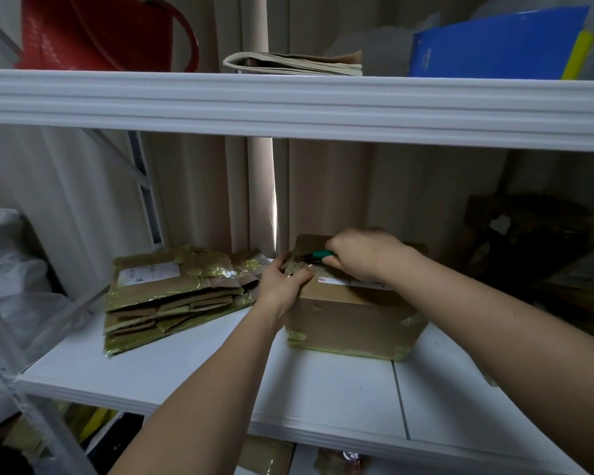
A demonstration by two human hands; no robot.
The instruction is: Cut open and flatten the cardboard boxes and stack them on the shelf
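A taped brown cardboard box (350,320) stands on the white shelf (199,368), right of centre. My left hand (282,282) grips the box's top left corner. My right hand (364,255) holds a green-handled cutter (318,256) with its blade end at the tape on the box's top, close to my left fingers. To the left lies a stack of flattened cardboard boxes (175,296) with yellowish tape, resting flat on the same shelf.
The upper shelf beam (288,104) crosses just above, carrying a red bag (100,32), folded newspapers (295,63) and a blue folder (494,42). White plastic bags (11,269) sit at the left. Dark cardboard clutter (542,248) fills the right back corner.
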